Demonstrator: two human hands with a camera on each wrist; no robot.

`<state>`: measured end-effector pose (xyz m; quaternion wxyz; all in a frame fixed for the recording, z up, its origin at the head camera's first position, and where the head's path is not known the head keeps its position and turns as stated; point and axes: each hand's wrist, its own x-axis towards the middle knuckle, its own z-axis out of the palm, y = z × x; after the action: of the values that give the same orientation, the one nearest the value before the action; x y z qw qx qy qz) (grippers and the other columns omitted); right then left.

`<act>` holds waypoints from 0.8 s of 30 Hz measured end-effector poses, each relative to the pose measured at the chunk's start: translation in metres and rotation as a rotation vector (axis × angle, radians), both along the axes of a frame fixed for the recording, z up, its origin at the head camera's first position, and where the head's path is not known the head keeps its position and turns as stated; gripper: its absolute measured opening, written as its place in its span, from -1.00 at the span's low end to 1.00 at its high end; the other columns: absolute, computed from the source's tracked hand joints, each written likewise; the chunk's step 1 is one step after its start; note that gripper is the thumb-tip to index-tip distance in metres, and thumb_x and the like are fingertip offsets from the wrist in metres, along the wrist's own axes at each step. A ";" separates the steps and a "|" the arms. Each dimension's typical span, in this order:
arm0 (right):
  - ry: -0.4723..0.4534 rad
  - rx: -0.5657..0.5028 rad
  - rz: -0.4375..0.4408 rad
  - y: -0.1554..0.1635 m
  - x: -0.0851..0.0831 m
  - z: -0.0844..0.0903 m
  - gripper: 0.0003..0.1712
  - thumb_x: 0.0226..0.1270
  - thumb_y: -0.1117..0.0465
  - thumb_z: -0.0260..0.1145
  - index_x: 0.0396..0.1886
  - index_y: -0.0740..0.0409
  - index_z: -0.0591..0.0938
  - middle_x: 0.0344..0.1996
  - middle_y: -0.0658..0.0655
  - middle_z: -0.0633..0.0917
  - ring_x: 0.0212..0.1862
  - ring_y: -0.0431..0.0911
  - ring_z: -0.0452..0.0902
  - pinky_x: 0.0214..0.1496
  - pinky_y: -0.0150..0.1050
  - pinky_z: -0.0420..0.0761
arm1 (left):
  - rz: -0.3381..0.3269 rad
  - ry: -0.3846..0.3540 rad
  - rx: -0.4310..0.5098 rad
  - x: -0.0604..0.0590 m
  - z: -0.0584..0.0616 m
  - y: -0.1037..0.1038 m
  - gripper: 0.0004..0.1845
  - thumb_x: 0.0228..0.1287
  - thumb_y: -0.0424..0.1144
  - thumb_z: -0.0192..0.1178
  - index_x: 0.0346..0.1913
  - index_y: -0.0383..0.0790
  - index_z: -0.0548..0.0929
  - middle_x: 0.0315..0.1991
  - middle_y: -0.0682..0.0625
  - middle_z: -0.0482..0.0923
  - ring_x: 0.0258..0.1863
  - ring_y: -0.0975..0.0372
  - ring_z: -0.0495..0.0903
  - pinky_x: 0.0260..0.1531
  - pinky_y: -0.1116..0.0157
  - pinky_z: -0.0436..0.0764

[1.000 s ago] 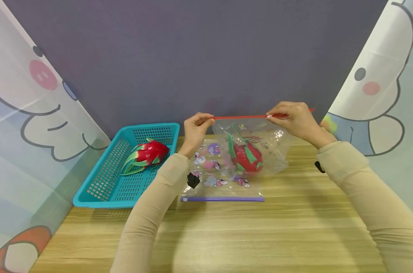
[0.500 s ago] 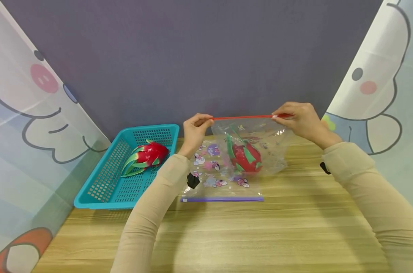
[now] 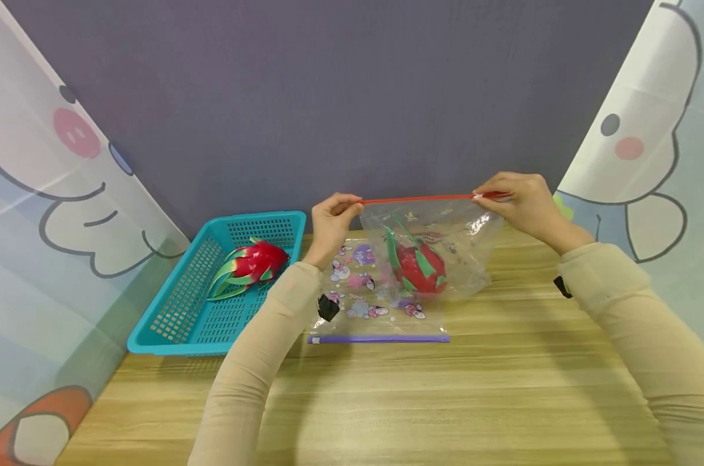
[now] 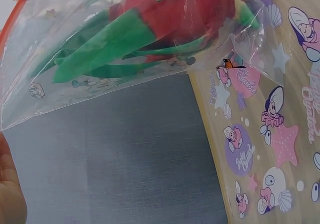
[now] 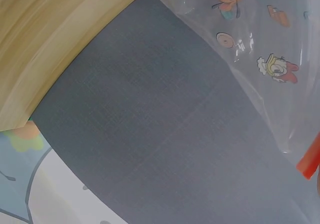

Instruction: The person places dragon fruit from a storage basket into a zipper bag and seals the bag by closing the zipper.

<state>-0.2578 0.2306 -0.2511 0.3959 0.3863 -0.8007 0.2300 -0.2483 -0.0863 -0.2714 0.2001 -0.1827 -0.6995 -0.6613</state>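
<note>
A clear zip bag (image 3: pixel 468 239) with a red zip strip hangs between my two hands over the table, and a red-and-green dragon fruit (image 3: pixel 420 268) lies inside it. My left hand (image 3: pixel 331 223) pinches the strip's left end between thumb and fingers. At the strip's right part, my right hand (image 3: pixel 523 202) pinches the small white slider (image 3: pixel 478 195). The strip's red end (image 5: pixel 311 161) shows at the edge of the right wrist view. Part of my left hand (image 4: pixel 7 184) edges into the left wrist view, where the dragon fruit (image 4: pixel 170 19) fills the bag.
A second clear printed bag (image 3: pixel 358 307) with a purple zip strip lies flat on the wooden table (image 3: pixel 422 401), partly behind the hanging bag. To the left stands a turquoise basket (image 3: pixel 154 336) holding another dragon fruit (image 3: pixel 253 265). A dark grey wall (image 3: pixel 352 97) rises behind.
My right hand has moved to the right along the red strip with the white slider. My left hand stays at the left end, and the bag hangs in nearly the same place.
</note>
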 end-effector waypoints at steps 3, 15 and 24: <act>-0.012 -0.006 -0.003 0.001 0.001 0.000 -0.85 -0.14 0.50 0.44 -0.48 0.29 0.72 -0.53 0.12 0.70 -0.42 -0.66 0.29 -0.44 -0.67 0.33 | -0.002 0.003 0.002 -0.004 -0.004 -0.002 -0.86 0.16 -0.41 0.21 -0.25 -0.43 0.65 -0.42 0.07 0.66 -0.36 0.36 0.61 -0.11 0.14 0.58; -0.017 -0.021 -0.024 0.009 0.005 0.001 -0.83 -0.16 0.48 0.46 -0.48 0.24 0.73 -0.53 0.08 0.70 -0.47 -0.59 0.28 -0.53 -0.62 0.25 | -0.002 0.031 0.014 -0.017 -0.014 -0.002 -0.85 0.14 -0.38 0.23 -0.25 -0.42 0.66 -0.38 -0.03 0.66 -0.37 0.37 0.62 -0.15 0.18 0.59; -0.007 -0.044 -0.007 0.015 0.005 0.000 -0.80 -0.23 0.54 0.47 -0.52 0.27 0.72 -0.56 0.12 0.68 -0.45 -0.62 0.28 -0.51 -0.62 0.24 | -0.003 0.023 0.012 -0.003 -0.002 0.000 -0.84 0.15 -0.45 0.20 -0.24 -0.52 0.63 -0.41 -0.01 0.65 -0.39 0.36 0.61 -0.18 0.26 0.59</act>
<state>-0.2532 0.2456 -0.2511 0.4022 0.3741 -0.7981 0.2477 -0.2514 -0.0861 -0.2730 0.2081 -0.1902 -0.6928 -0.6637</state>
